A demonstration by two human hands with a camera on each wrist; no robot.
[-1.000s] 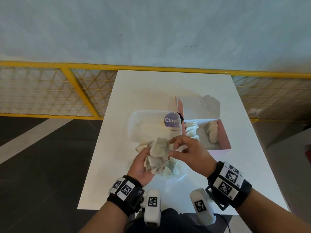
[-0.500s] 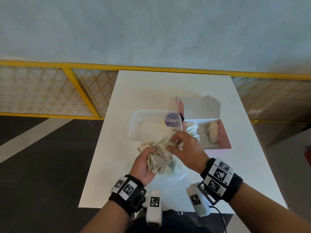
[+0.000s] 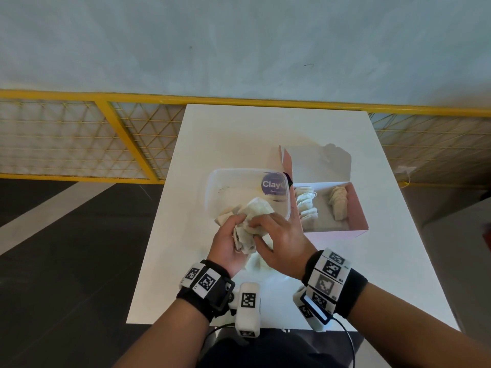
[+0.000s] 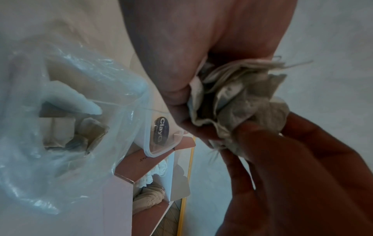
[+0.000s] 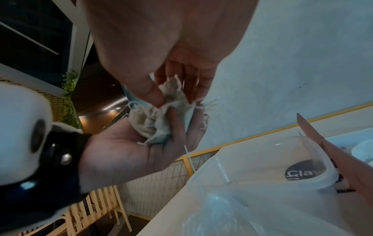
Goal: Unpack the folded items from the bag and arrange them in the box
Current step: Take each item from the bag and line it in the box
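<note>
white table (image 3: pixel 239 134), both hands now lower, left hand (image 3: pixel 228 248) cupping cloth bundle (image 3: pixel 248 235), right hand (image 3: pixel 281 240) pinching it

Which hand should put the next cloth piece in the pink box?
Probably the right hand: it already pinches the top of the cloth bundle, and the pink box sits on its side. The left hand cups the bundle from below.

fenced work area: yellow mesh barrier (image 3: pixel 79 144), white table (image 3: pixel 231 136).
</note>
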